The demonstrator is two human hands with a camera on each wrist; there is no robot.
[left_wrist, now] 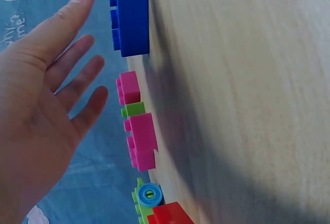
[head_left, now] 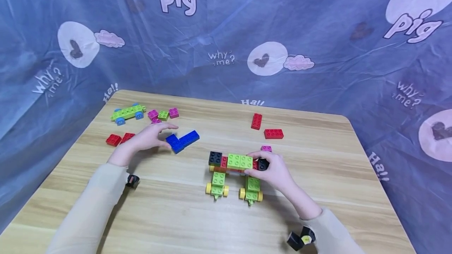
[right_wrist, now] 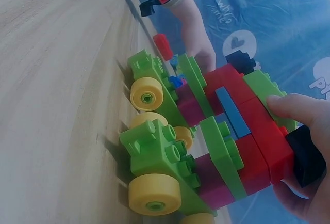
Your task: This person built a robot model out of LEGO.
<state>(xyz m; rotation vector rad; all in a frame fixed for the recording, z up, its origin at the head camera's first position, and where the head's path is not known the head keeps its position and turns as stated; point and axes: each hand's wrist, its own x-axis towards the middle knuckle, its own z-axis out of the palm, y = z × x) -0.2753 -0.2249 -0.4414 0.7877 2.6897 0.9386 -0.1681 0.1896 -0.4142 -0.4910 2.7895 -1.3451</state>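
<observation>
By the right grip (head_left: 274, 171) the wheeled brick toy (head_left: 234, 161) is pinched near one end of its top, while the left grip (head_left: 149, 137) is held loosely spread just beside the blue bricks (head_left: 181, 142) set on the bench (head_left: 169, 218).

The brick build (head_left: 234, 161) stands upright on 2 green yellow-wheeled bases (head_left: 217, 189), near blue bricks (head_left: 176, 144) forming an L.
</observation>
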